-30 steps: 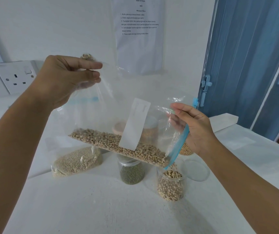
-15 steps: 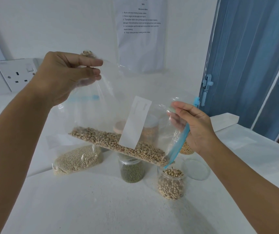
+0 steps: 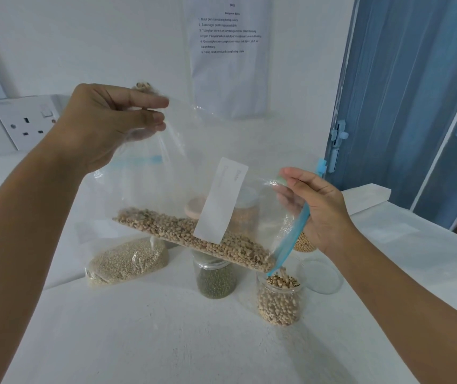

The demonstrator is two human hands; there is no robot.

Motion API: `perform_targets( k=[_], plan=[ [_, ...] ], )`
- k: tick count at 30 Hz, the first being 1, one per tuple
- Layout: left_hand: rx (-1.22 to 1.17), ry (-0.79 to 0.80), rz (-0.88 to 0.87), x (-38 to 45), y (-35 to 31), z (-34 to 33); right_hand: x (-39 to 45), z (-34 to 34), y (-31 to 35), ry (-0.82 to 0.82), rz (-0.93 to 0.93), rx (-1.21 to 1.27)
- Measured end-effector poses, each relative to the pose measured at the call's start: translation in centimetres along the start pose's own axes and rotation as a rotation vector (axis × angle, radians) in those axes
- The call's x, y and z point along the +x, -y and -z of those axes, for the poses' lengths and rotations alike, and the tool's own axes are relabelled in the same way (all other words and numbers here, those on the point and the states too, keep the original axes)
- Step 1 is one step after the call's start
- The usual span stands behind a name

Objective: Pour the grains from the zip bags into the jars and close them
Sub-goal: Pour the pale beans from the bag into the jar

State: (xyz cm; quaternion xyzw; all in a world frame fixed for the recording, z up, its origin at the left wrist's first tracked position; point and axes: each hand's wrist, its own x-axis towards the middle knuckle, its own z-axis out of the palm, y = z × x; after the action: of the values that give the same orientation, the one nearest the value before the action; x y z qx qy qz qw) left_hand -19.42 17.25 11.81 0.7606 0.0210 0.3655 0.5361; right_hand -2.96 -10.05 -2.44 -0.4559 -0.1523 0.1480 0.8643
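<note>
The left hand pinches the raised bottom corner of a clear zip bag, fingers curled on the plastic, while the right hand grips the bag's mouth end by its blue zip strip, held low. The bag hangs tilted over the middle of the table, and the pale black-eyed beans lie in a sloping band along its lower edge, running down to the open corner.

That corner sits just above an open jar near the right of the table's middle, already well over half full of the same beans, with a few caught falling at its mouth. Judging by the band left in the bag, this pour is under way but not finished. The jar's clear lid lies flat just beside it to the right, so closing is still to come.

Left of it stands a jar of green grains; the bag hides its top, so I cannot tell whether it is closed. Behind, partly screened by the bag, are what seem to be further jars, one with yellowish beans. Towards the table's left edge lies a second bag full of fine pale grain, apparently not yet poured, so at least one more pour and closing looks to be left.
</note>
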Motion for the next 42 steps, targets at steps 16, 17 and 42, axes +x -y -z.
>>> perform_targets(
  k=[16, 17, 42],
  plan=[
    [0.013, 0.024, -0.009, 0.33, 0.17, -0.29, 0.01, 0.34, 0.15, -0.004, 0.001, 0.015],
    [0.016, 0.025, -0.012, 0.33, 0.15, -0.31, -0.03, 0.37, 0.09, -0.003, -0.002, 0.013],
    [0.035, 0.022, 0.003, -0.19, -0.38, -0.98, 0.10, 0.71, -0.50, -0.038, -0.027, 0.009]
  ],
)
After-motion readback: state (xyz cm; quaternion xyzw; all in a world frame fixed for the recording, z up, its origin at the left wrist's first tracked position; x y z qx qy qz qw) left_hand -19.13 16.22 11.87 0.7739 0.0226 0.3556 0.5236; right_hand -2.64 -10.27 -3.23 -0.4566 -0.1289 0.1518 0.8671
